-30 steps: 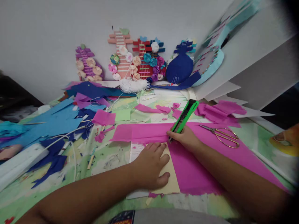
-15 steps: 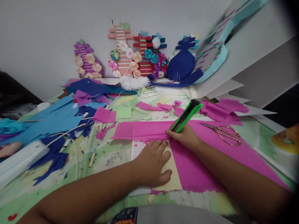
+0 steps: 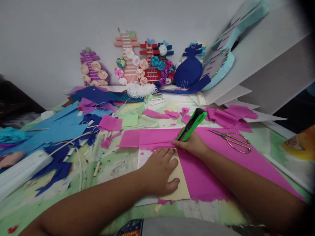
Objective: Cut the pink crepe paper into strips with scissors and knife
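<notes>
My left hand (image 3: 161, 172) lies flat with its fingers spread, pressing on a cream card (image 3: 180, 188). The card rests over the magenta crepe paper (image 3: 201, 178), with white paper (image 3: 144, 160) showing at its left. My right hand (image 3: 193, 144) grips a green and black utility knife (image 3: 193, 124), tilted with its top leaning right. The knife's lower end meets the magenta paper near the card's top edge; its blade is hidden by my fingers. Gold-handled scissors (image 3: 233, 141) lie on the magenta paper right of my right hand.
Decorated paper lutes (image 3: 149, 62) lean along the wall behind white string (image 3: 141, 90). Blue paper scraps (image 3: 57, 126) and a white power strip (image 3: 24, 170) lie at left. Crumpled magenta scraps (image 3: 231, 118) sit at back right, beside leaning white boards (image 3: 246, 68).
The utility knife, in my right hand, has shifted slightly left and its top has dipped a little. My left hand stays on the card. The whole view has moved slightly.
</notes>
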Available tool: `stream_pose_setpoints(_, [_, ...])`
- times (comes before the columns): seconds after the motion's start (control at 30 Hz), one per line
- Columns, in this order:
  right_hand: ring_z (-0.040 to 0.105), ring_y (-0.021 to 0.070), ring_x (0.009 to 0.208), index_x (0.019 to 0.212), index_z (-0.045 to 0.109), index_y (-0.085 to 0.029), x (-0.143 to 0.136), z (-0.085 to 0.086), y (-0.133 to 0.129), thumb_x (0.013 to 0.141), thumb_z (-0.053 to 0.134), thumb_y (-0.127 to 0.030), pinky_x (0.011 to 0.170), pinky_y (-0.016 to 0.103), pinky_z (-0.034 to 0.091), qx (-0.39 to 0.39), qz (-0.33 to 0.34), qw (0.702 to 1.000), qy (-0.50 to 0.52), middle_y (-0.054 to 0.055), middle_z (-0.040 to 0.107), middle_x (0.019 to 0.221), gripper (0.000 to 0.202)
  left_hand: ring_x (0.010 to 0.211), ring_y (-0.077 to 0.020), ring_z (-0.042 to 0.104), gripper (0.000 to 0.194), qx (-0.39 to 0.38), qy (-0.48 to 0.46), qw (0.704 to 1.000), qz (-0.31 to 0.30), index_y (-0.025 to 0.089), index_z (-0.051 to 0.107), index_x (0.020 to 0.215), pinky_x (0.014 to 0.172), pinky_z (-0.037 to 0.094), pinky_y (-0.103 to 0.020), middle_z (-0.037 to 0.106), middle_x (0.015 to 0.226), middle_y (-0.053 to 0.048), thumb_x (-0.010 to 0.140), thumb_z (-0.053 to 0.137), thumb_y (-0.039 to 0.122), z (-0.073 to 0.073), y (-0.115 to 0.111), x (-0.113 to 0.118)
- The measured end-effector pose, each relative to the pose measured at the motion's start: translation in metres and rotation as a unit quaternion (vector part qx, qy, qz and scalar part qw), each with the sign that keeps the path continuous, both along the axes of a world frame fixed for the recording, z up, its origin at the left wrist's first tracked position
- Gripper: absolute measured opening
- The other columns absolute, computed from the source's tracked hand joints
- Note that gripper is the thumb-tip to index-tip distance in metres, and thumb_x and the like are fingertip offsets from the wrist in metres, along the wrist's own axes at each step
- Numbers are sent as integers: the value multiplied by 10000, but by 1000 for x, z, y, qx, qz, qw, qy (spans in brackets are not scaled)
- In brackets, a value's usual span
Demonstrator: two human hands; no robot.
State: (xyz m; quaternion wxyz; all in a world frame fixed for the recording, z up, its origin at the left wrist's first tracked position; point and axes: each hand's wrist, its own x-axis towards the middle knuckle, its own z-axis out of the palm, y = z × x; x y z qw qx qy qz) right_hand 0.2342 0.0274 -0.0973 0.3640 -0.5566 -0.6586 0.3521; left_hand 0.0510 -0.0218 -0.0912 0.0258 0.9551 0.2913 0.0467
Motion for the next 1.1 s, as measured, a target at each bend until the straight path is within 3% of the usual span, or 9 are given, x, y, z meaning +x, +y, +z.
stream_pose_setpoints(0.27, [391,73,397,568,513,-142,4,5,0,640,619,-409,415,205,317,-48,10,997,53,-41,440,397,297,1135,-342,361,458,-2,-3,1000,0,112,516,1046,933,279,-481,383,1282,-190,744,464,452,-1,0,0])
stream_pose_setpoints(0.9, [433,92,479,585,457,-163,-1,5,-2,571,665,-408,460,220,354,-17,45,999,-15,-37,470,489,321,1122,-318,376,437,-2,-12,1000,-7,116,510,1039,936,283,-468,431,1234,-177,747,465,437,0,0,0])
stream_pose_setpoints(1.1, [437,88,436,582,502,-146,2,3,-1,597,652,-429,450,215,357,-48,16,998,33,-37,477,437,321,1134,-331,367,445,3,0,1000,-2,118,506,1044,929,289,-474,394,1273,-186,753,453,451,0,-1,-1])
